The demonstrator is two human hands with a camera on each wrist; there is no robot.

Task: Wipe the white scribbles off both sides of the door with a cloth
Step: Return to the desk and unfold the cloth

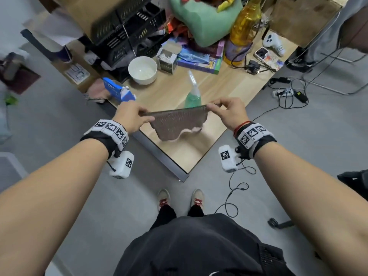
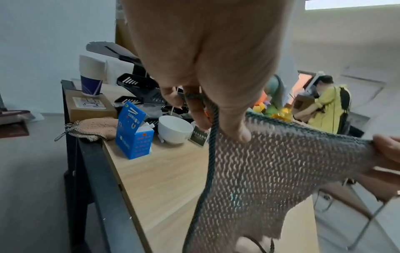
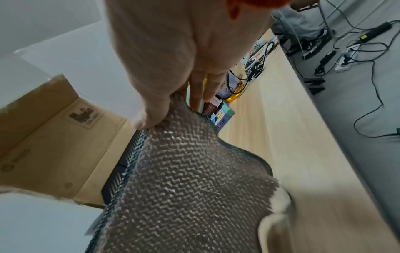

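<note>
A grey-brown knitted cloth point(image 1: 177, 123) with a dark hem and a pale pink back hangs spread between my two hands above the corner of the wooden table point(image 1: 225, 90). My left hand point(image 1: 132, 116) pinches its left top corner; thumb and fingers clamp the hem in the left wrist view point(image 2: 227, 130). At the other top corner, my right hand point(image 1: 227, 111) pinches the cloth point(image 3: 186, 179) with the thumb on top point(image 3: 149, 118). A green spray bottle point(image 1: 192, 94) stands just behind the cloth. No door appears in any view.
On the table stand a white bowl point(image 1: 142, 69), a blue carton point(image 1: 117, 91), black crates point(image 1: 127, 30), a green plush toy, a golden bottle point(image 1: 242, 34) and a game controller. Cables and a power strip point(image 1: 284, 93) lie on the floor at right. Another person point(image 2: 329, 106) stands beyond the table.
</note>
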